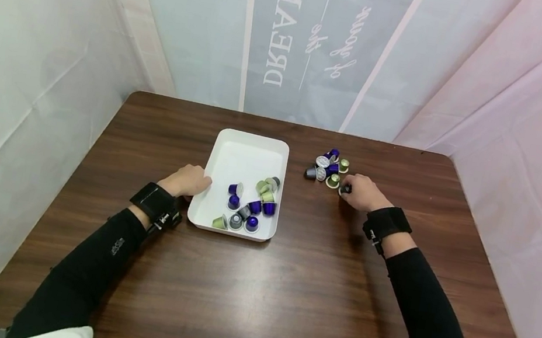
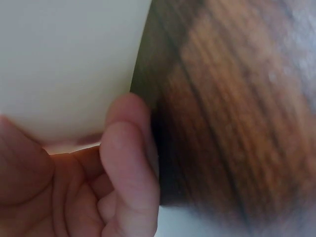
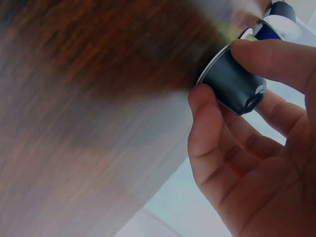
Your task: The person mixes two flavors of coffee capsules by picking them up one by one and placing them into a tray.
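Note:
My left hand [image 1: 186,180] grips the left edge of a white tray [image 1: 246,156]; the left wrist view has its fingers curled at the tray's wall. Several purple, green and grey coffee capsules lie in the tray's near and right part, among them a purple capsule [image 1: 251,223] and a green capsule [image 1: 220,222]. Over on the right, my right hand [image 1: 365,193] pinches a dark grey coffee capsule [image 3: 232,81] between thumb and fingers, its rim tilted toward the table. Just left of that hand is a pile of loose capsules, including a green capsule [image 1: 333,181].
The pile also holds purple capsules and a grey capsule [image 1: 310,173] lying on its side. Everything stands on a brown wooden table [image 1: 250,301] with rounded corners. Pale curtains [image 1: 209,23] hang behind it and at both sides.

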### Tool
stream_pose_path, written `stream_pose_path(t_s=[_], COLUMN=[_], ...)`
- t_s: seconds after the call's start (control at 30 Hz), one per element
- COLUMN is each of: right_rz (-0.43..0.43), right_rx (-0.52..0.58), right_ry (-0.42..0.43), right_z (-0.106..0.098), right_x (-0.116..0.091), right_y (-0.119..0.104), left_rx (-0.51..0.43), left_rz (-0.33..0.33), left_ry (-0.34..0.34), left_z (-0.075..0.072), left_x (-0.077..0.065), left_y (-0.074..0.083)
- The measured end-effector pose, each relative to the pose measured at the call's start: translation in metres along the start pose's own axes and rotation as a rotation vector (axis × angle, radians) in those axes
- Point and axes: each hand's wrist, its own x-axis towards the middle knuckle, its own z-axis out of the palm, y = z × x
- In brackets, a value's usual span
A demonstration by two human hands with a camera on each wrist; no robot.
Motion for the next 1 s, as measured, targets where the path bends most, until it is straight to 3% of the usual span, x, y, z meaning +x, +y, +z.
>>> stream_pose_path(t_s=[0.27, 1.0], right_rz=[-0.025, -0.241], right_rx=[-0.018, 0.004], right_ry=[0.042, 0.083], right_z=[-0.011, -0.029], right_x=[-0.008, -0.021], right_y=[-0.011, -0.081], left_rx=[0.002, -0.001], left_rz=[0.005, -0.014], left_ry=[-0.002, 0.001], left_z=[-0.002, -0.002], left_x=[0.001, -0.004], left_y=[0.000, 0.003])
